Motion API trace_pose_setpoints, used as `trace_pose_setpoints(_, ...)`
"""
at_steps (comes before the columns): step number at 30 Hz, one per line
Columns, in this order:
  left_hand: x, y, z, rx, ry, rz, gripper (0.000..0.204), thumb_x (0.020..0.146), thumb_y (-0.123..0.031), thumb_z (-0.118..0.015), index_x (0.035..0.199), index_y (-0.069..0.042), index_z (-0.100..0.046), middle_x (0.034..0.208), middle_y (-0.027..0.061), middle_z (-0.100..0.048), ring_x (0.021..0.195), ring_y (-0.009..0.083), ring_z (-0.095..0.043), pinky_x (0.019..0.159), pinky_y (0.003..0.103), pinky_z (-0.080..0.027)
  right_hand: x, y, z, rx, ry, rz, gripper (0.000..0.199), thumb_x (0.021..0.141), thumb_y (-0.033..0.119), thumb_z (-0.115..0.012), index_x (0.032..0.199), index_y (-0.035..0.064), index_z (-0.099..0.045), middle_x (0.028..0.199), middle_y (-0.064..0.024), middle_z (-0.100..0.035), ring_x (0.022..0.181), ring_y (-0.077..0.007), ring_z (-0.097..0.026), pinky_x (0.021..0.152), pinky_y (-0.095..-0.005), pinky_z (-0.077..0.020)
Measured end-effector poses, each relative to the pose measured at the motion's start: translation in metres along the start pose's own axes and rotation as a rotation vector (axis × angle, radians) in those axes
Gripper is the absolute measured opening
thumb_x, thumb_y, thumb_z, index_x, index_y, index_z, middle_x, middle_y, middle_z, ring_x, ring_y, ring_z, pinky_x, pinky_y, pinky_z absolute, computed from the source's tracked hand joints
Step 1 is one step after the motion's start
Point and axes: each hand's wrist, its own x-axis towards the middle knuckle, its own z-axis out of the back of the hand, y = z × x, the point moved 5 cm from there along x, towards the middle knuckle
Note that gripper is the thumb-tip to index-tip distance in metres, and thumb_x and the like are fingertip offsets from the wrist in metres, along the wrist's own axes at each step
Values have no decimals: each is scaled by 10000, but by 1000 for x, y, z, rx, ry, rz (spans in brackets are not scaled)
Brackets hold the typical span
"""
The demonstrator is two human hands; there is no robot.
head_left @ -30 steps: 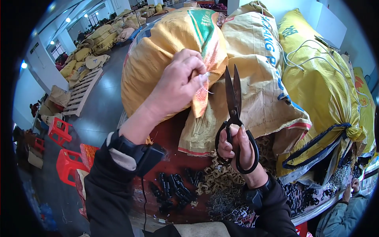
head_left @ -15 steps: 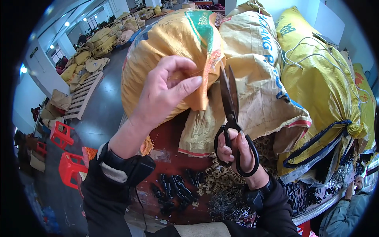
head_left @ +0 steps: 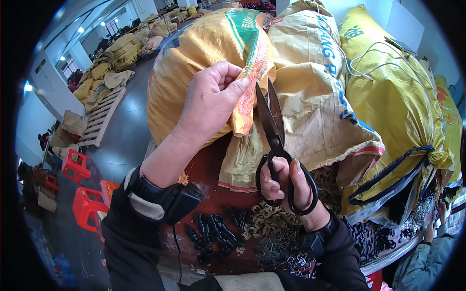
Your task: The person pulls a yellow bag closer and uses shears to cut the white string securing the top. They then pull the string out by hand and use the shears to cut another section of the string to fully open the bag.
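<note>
My left hand (head_left: 213,97) pinches the folded edge of an orange woven sack (head_left: 189,63), with its thumb and fingers pressed together on the cloth. A pair of black-handled scissors (head_left: 275,131) is in my right hand (head_left: 286,184), fingers through the loops. Their dark blades stand parted and point upward, the tips close to the sack's edge just right of my left hand. Whether the blades touch the cloth I cannot tell. Beside the orange sack leans a beige sack (head_left: 310,102) with a red-striped hem.
Yellow sacks (head_left: 388,106) with a loose white cord stand at the right. Black clips (head_left: 218,230), tan buckle-like pieces (head_left: 272,218) and small metal pieces (head_left: 281,250) lie on the dark red tabletop (head_left: 204,184). Red stools (head_left: 87,206) stand left; another person's hand (head_left: 429,230) is at lower right.
My left hand has moved slightly up and right and closed on the sack's edge. The scissors have shifted left, their blades tilting toward that edge.
</note>
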Motion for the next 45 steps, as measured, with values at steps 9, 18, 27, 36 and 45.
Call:
trace_pose_setpoints(9,-2,7,2,40,-55,-75,95,806,-54,-530,836,35,-531,714,16,-563,635,37,-509,580,183,-437,5,9,4,88,-175,94,559,825,584,-291,786,42,-423,592,39,-331,460,-38,-253,446,-182,-228)
trace_pose_setpoints(18,-2,6,-2,2,-85,-88,92,804,-57,-536,829,31,-533,707,10,-559,632,32,-501,578,183,-434,-4,3,-11,35,9,21,588,814,607,-286,776,37,-425,578,40,-325,453,-34,-256,441,-178,-224)
trace_pose_setpoints(27,-3,8,-2,38,-104,-100,88,798,-60,-542,808,26,-533,684,3,-550,616,28,-491,562,186,-431,4,2,-8,95,-31,-9,584,821,597,-290,786,31,-434,577,40,-335,450,-29,-253,434,-174,-227)
trace_pose_setpoints(36,-4,14,0,88,-126,-113,95,797,-69,-546,790,24,-528,665,5,-546,596,31,-484,544,195,-424,10,1,-8,70,-124,60,576,805,620,-297,770,62,-434,571,48,-333,436,-29,-267,429,-184,-233)
trace_pose_setpoints(45,-10,32,21,42,-178,-23,104,809,-77,-538,796,25,-524,685,15,-552,600,35,-492,545,196,-424,-14,64,21,107,-415,505,487,806,575,-367,757,94,-427,571,58,-323,428,-46,-266,404,-197,-229)
